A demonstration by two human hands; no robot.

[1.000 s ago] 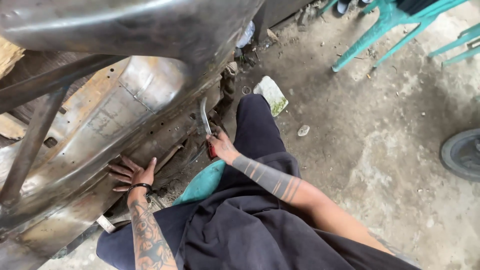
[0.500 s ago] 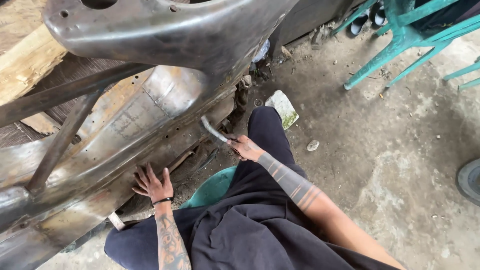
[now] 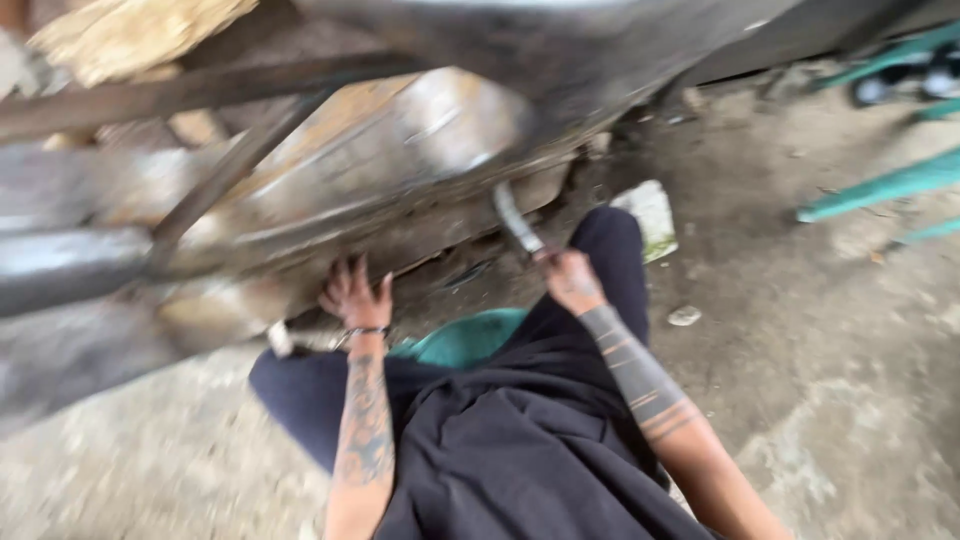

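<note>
One large sheet-metal body panel (image 3: 400, 170) fills the upper left of the blurred view: bare steel, dull grey with rusty brown patches, its lower edge folded into a long seam that runs down to the left. Two dark steel bars (image 3: 200, 95) cross in front of it, one nearly level, one slanting. A rough block of pale wood (image 3: 140, 35) sits at the top left. Below lies a grey concrete floor (image 3: 820, 400), stained and gritty.

The person sits low, in a loose black garment over dark trousers, on one teal plastic seat (image 3: 465, 335) that shows between the legs. Both forearms are tattooed.

At the right edge are three teal plastic chair legs (image 3: 880, 185), thin and slanted. One pale, squarish concrete chunk (image 3: 650, 215) lies by the right knee, and one small flat stone (image 3: 684, 316) is on the floor near it.

The left hand (image 3: 355, 295) is pressed flat on the panel's lower seam, fingers spread apart, a dark band at the wrist. The right hand (image 3: 572, 278) is closed round the handle of one slim metal tool (image 3: 515, 220), its grey blade angled up so the tip meets the panel's underside.
</note>
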